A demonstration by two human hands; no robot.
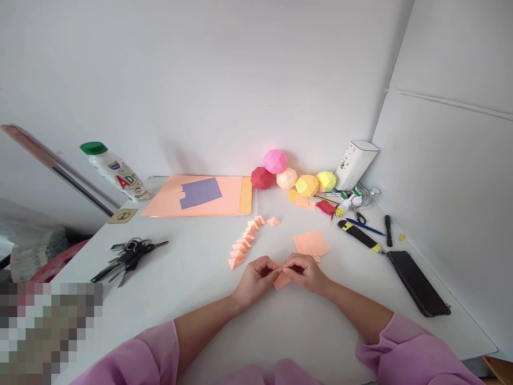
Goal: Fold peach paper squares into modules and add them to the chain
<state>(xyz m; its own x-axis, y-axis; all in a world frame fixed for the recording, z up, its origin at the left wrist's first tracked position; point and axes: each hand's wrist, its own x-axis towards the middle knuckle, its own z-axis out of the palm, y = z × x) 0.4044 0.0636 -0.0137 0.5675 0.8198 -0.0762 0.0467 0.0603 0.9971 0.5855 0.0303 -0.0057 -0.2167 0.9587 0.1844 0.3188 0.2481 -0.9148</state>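
A small peach paper piece (pixel 282 280) is pinched between both hands near the middle of the white table. My left hand (pixel 258 278) grips its upper left part with thumb and finger, and my right hand (pixel 306 271) holds its upper right part, the fingertips almost touching. Just beyond my right hand lie flat peach paper squares (pixel 311 244). To the left of my hands runs a slanting row of folded peach paper pieces (pixel 242 245), with one more folded piece (pixel 273 221) apart at its far end.
Faceted paper balls (pixel 306 185) stand by the wall. Peach sheets (pixel 168 198) with a purple piece (pixel 201 193) lie back left, near a bottle (pixel 120 174) and keys (pixel 130 259). At right are a cutter (pixel 360 236), a flashlight (pixel 388 230), a glue bottle (pixel 343 207) and a black phone (pixel 418 282).
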